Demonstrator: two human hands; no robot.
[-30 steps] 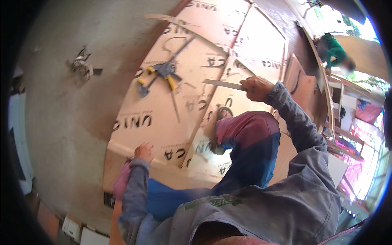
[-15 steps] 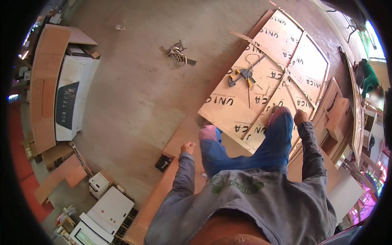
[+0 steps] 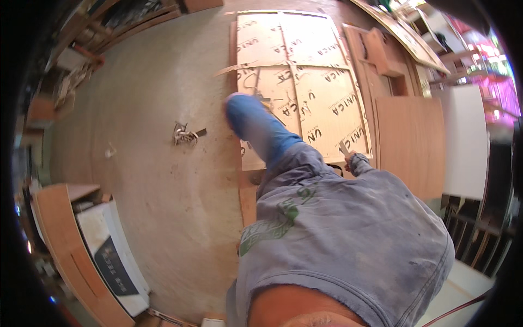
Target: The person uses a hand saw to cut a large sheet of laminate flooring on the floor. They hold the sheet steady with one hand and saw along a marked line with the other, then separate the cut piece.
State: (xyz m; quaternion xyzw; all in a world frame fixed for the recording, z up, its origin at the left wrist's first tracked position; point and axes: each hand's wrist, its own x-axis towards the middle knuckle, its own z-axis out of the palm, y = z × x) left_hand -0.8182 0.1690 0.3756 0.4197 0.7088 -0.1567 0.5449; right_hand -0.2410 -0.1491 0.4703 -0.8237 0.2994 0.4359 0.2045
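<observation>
My right hand (image 3: 349,161) is closed on a slim, stick-like object (image 3: 342,147) whose kind I cannot make out. It is over the near right part of a large framed panel (image 3: 338,92) lying on the floor, with dark printing and wooden strips across it. My left hand is hidden by my body. My blue-trousered leg (image 3: 261,128) stretches over the panel's left edge, blurred by motion. Partly covered by that leg, a black and yellow clamp (image 3: 265,101) lies on the panel. A loose thin strip (image 3: 226,70) sticks out past the panel's left side.
Left of my leg, a tangle of scraps (image 3: 187,134) lies on the concrete floor (image 3: 147,201). A white and dark machine (image 3: 111,256) stands lower left. Brown boards (image 3: 409,144) and a white board (image 3: 464,141) are on the right. Shelving with wood (image 3: 125,27) stands far left.
My body and view have turned right, so the panel now appears straighter and the machine lower. One leg has swung out to the left. My left hand has gone out of sight.
</observation>
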